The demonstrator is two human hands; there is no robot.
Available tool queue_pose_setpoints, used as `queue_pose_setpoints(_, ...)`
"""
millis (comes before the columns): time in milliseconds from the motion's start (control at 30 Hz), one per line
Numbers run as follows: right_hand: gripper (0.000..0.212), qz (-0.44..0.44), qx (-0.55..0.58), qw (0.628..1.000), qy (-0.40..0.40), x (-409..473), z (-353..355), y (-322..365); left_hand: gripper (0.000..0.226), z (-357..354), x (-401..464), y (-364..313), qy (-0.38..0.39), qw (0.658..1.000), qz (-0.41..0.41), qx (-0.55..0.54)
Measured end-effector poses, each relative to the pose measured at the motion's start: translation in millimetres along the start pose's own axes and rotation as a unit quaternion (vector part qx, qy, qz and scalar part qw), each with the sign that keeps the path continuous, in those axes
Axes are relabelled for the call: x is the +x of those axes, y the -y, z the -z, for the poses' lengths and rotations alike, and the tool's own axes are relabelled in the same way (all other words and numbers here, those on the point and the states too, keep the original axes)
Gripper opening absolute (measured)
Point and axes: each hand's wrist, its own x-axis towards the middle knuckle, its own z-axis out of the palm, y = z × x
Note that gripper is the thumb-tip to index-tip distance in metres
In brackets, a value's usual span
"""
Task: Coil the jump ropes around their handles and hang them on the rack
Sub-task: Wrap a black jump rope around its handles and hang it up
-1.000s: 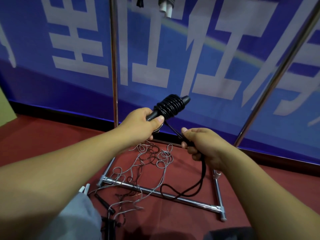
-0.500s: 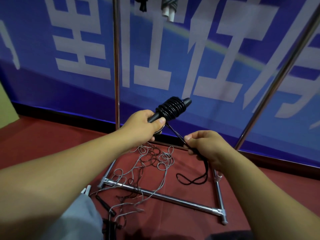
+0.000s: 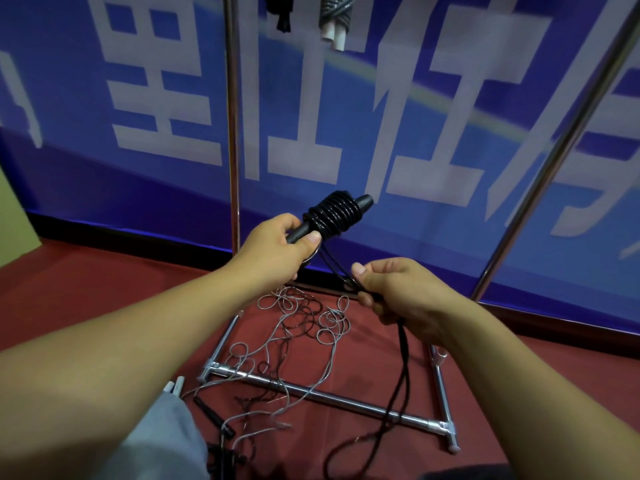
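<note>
Currently gripping coiled black handles [image 3: 332,216] in left hand [image 3: 277,254]; pinching loose black rope [image 3: 403,362] in right hand [image 3: 398,296].

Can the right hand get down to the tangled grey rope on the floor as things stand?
Probably not yet: the right hand grips the black rope, though nothing blocks the tangled grey rope below.

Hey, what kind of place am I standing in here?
Probably an indoor sports or event hall: a big blue banner with white characters covers the wall, the floor is red carpet, and a chrome rack stands over loose jump ropes.
</note>
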Motion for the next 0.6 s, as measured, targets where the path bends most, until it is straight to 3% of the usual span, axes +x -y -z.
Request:
queue_pose_setpoints(133, 0.030, 0.042, -0.001, 0.999, -0.004, 0, -6, 4, 0.019, 2, 5, 7, -0.016, 0.998, -0.016, 0.066)
queue_pose_setpoints(233, 0.018, 0.024, -0.040, 0.999, -0.002, -2, -7, 2, 0.018, 3, 7, 10, -0.020, 0.993, -0.021, 0.116)
queue_pose_setpoints(433, 0.037, -0.057, -0.120, 0.991, -0.022, -3, -5, -1, 0.019, -1, 4, 11, 0.001, 0.975, -0.040, 0.217)
queue_pose_setpoints(600, 0.042, -0.079, -0.104, 0.990, -0.058, -6, -6, 1, 0.017, -3, 7, 8, -0.015, 0.969, -0.047, 0.241)
